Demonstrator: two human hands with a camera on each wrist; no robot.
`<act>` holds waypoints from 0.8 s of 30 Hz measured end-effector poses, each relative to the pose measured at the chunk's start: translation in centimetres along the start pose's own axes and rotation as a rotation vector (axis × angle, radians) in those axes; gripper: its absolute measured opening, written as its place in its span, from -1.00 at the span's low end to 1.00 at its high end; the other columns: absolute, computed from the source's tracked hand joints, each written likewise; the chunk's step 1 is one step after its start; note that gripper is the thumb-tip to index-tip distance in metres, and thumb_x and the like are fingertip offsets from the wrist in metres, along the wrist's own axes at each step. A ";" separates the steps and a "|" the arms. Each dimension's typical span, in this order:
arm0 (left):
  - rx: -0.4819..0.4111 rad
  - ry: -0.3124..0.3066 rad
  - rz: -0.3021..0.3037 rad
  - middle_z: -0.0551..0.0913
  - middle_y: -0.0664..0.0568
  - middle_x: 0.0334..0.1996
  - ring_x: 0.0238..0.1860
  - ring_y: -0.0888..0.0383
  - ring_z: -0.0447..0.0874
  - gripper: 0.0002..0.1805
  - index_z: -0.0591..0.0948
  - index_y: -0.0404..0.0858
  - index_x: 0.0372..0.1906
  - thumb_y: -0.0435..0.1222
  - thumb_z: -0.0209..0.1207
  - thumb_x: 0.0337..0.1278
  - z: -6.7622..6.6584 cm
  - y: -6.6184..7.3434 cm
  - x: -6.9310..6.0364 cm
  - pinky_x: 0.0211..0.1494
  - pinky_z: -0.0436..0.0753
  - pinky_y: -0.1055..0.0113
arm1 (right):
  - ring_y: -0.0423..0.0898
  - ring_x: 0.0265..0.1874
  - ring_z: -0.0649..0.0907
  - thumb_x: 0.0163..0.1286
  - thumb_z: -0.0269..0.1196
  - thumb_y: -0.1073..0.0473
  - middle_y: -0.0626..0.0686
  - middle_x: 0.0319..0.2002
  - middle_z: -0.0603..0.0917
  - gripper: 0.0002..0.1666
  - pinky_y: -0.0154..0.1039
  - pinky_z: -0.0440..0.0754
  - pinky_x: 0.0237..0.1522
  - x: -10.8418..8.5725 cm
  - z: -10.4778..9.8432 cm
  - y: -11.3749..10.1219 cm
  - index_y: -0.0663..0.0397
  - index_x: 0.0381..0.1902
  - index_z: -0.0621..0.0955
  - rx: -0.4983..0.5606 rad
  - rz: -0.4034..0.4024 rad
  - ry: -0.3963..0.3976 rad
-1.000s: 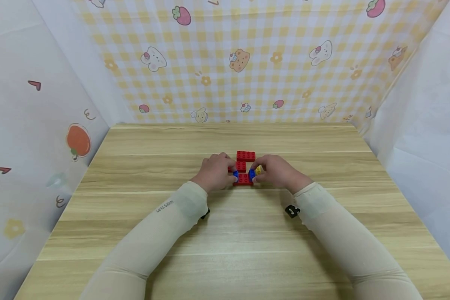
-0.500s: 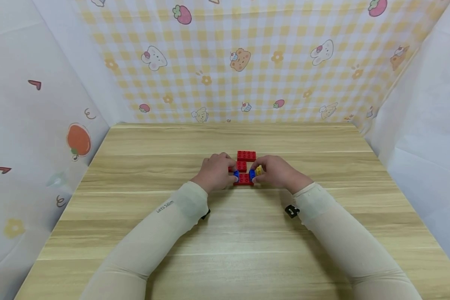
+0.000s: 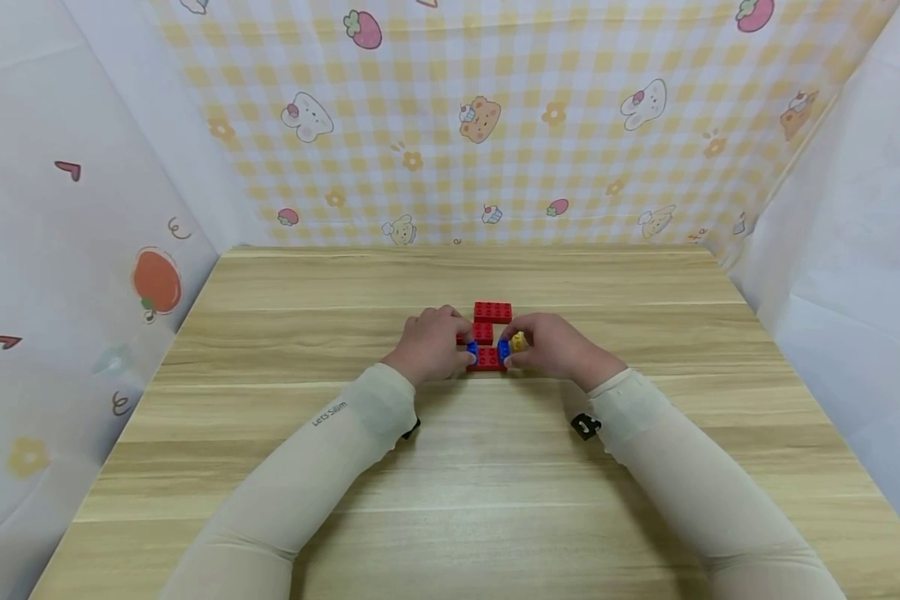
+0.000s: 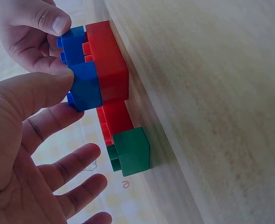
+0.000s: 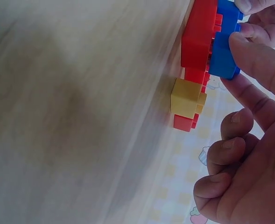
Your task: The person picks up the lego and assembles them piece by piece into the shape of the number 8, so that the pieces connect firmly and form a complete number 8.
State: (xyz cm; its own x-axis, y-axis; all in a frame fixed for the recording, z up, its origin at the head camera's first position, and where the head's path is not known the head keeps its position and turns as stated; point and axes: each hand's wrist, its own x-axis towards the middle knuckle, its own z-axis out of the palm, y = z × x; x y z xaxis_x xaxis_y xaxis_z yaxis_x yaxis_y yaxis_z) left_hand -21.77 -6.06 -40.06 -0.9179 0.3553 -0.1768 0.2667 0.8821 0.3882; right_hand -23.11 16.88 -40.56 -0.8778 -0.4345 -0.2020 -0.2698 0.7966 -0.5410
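Note:
Near the middle of the table lies a red building brick (image 3: 487, 358) with a small blue brick on each end. My left hand (image 3: 437, 343) pinches the left blue brick (image 4: 86, 86) between thumb and index finger, its other fingers spread. The right blue brick (image 5: 222, 55) is pinched by my right hand (image 3: 558, 343), whose remaining fingers curl in. Both blue bricks sit atop the red one; in the right wrist view a slim gap shows under the right one. Just behind are a second red brick (image 3: 482, 333), a yellow brick (image 5: 186, 98) and a green brick (image 4: 132, 151).
Farther back on the wooden table (image 3: 345, 283) lies another red brick (image 3: 492, 312). A checked cloth (image 3: 420, 167) with cartoon prints hangs behind the table's far edge. White cloth hangs at both sides.
Both hands keep their pinch on the blue bricks. My right wrist has dropped very slightly; the bricks look unmoved.

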 end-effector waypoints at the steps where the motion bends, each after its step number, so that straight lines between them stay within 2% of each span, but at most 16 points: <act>1: 0.000 0.000 0.000 0.55 0.08 0.27 0.33 -0.08 0.42 -0.83 0.69 0.02 -0.14 -0.03 0.38 0.36 0.0 0.0 0.0 0.39 0.40 -0.11 | -0.04 -0.39 0.50 0.35 0.51 0.07 0.02 -0.39 0.56 -0.62 -0.18 0.45 -0.37 0.0 0.0 0.0 -0.05 0.08 0.72 0.003 -0.001 0.002; 8: 0.001 -0.003 -0.001 0.55 0.08 0.27 0.33 -0.08 0.42 -0.83 0.69 0.02 -0.15 -0.03 0.38 0.35 0.0 0.0 0.0 0.38 0.40 -0.11 | -0.05 -0.41 0.48 0.35 0.51 0.10 0.03 -0.42 0.52 -0.62 -0.18 0.44 -0.36 -0.2 0.0 0.0 -0.04 0.09 0.72 0.044 -0.024 0.029; 24: 0.016 0.008 0.014 0.56 0.07 0.24 0.28 -0.08 0.45 -0.83 0.69 0.02 -0.14 -0.02 0.37 0.36 0.1 -0.2 0.1 0.34 0.43 -0.11 | -0.04 -0.40 0.47 0.35 0.50 0.16 0.04 -0.42 0.50 -0.69 -0.18 0.44 -0.36 -0.1 0.4 0.1 -0.01 0.03 0.71 0.130 0.004 0.038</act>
State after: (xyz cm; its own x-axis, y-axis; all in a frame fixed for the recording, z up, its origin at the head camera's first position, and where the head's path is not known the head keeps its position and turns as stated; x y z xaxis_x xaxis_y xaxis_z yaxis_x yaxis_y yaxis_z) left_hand -21.83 -6.15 -40.27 -0.9164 0.3650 -0.1644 0.2839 0.8821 0.3759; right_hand -22.85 16.84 -40.90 -0.8938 -0.4129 -0.1749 -0.2144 0.7360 -0.6421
